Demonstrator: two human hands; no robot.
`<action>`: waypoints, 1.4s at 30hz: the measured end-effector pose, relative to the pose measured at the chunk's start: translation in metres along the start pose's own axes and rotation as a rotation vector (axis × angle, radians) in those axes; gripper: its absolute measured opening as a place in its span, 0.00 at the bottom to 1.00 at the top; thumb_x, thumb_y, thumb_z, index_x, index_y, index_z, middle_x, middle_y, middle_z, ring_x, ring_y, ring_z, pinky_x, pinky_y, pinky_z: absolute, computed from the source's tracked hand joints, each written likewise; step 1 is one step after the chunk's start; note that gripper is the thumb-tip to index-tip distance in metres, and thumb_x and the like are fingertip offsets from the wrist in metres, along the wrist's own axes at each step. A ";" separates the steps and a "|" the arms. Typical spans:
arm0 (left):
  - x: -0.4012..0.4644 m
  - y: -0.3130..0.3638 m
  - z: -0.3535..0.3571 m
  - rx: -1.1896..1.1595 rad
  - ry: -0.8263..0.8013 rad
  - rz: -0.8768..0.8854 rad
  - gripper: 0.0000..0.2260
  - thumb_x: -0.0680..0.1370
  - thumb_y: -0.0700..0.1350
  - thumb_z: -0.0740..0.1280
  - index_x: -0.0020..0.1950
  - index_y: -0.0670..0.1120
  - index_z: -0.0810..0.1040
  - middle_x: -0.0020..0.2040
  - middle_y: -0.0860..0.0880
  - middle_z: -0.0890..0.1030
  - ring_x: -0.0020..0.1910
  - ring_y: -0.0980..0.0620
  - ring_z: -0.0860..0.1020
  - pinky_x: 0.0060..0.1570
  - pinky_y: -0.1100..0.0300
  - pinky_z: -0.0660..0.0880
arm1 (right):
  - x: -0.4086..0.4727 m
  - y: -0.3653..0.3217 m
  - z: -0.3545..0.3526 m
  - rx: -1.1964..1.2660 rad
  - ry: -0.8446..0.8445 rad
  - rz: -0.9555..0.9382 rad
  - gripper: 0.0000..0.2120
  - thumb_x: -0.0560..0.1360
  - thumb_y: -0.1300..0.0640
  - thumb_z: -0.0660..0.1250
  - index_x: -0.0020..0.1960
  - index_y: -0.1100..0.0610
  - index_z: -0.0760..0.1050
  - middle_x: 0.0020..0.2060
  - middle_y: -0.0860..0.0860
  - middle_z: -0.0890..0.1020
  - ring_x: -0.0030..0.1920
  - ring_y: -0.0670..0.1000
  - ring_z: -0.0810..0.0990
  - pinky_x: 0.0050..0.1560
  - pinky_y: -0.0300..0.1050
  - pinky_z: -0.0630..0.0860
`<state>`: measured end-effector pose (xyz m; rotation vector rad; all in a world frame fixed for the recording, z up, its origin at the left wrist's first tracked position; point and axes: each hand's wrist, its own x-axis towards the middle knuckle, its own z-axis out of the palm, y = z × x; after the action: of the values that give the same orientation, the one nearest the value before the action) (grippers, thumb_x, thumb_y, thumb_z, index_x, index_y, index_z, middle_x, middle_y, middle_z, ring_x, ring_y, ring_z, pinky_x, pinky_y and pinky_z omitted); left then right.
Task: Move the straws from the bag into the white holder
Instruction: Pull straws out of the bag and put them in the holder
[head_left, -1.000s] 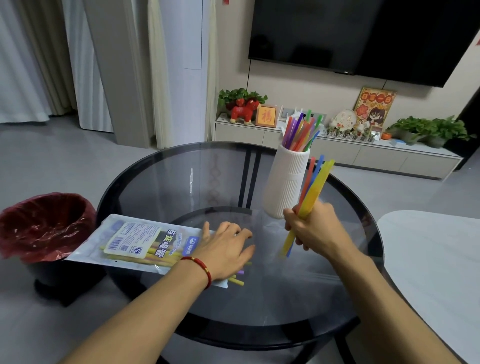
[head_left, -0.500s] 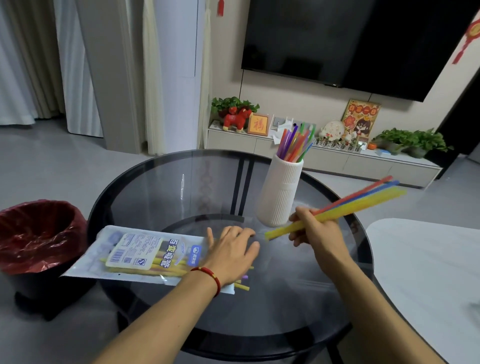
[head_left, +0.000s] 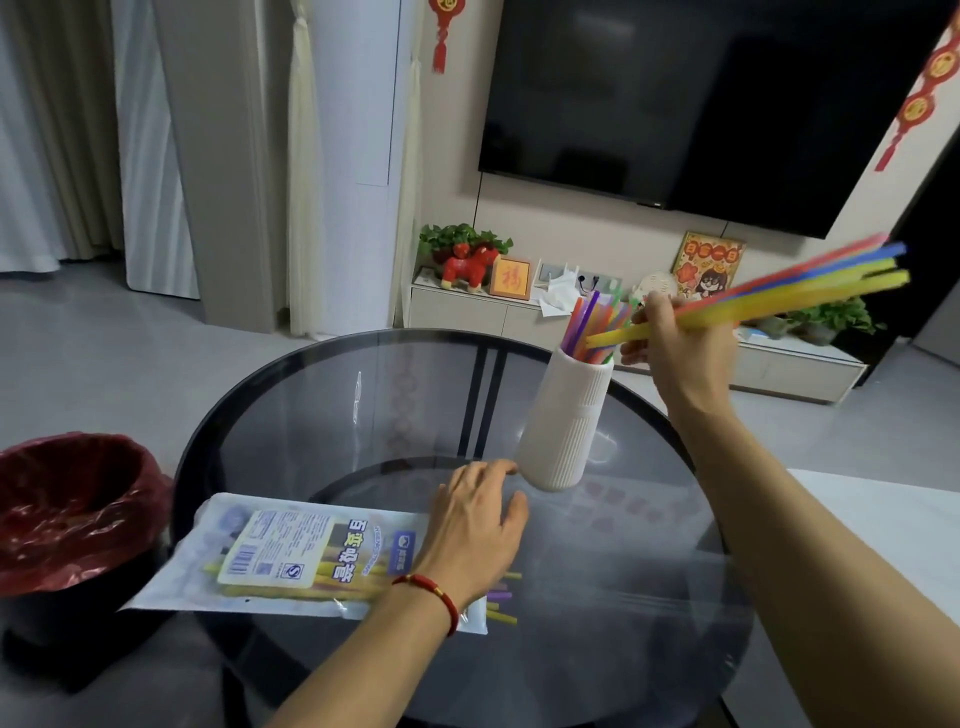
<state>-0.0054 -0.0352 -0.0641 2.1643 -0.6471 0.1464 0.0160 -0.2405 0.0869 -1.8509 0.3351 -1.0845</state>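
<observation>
Right hand (head_left: 675, 338): a bundle of red, blue and yellow plastic straws (head_left: 769, 296) is gripped above the ribbed white holder (head_left: 566, 431), far right.
Left hand (head_left: 475, 525): laid flat, fingers relaxed, on the clear printed straw bag (head_left: 291, 556) on the round dark glass surface (head_left: 597, 597), near left.

The left hand (head_left: 475, 525) covers the open end of the bag (head_left: 291, 556). The far tips of the held straws (head_left: 769, 296) are blurry. The bin (head_left: 67, 509) left of the bag is cut off
</observation>
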 end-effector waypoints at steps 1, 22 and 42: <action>0.001 0.000 -0.001 -0.006 0.008 -0.002 0.16 0.83 0.50 0.57 0.70 0.50 0.70 0.67 0.50 0.73 0.69 0.52 0.67 0.69 0.49 0.65 | 0.003 -0.003 0.005 -0.101 -0.029 -0.018 0.15 0.80 0.54 0.64 0.39 0.60 0.82 0.30 0.55 0.86 0.27 0.50 0.86 0.34 0.52 0.87; 0.006 0.002 -0.011 -0.078 0.035 -0.053 0.16 0.83 0.51 0.57 0.69 0.49 0.69 0.67 0.49 0.68 0.63 0.51 0.70 0.56 0.59 0.69 | 0.018 -0.030 0.030 -0.431 -0.195 -0.113 0.16 0.83 0.52 0.68 0.51 0.68 0.81 0.47 0.63 0.87 0.43 0.62 0.88 0.48 0.59 0.86; 0.007 0.001 -0.008 -0.025 0.014 -0.035 0.17 0.83 0.52 0.57 0.71 0.50 0.66 0.69 0.48 0.68 0.66 0.50 0.69 0.59 0.56 0.71 | 0.012 0.003 0.037 -0.662 -0.290 -0.486 0.24 0.83 0.58 0.63 0.78 0.60 0.67 0.75 0.61 0.73 0.75 0.62 0.68 0.74 0.58 0.67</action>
<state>0.0013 -0.0326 -0.0558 2.1478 -0.5998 0.1344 0.0527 -0.2282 0.0845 -2.7476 0.0669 -1.0680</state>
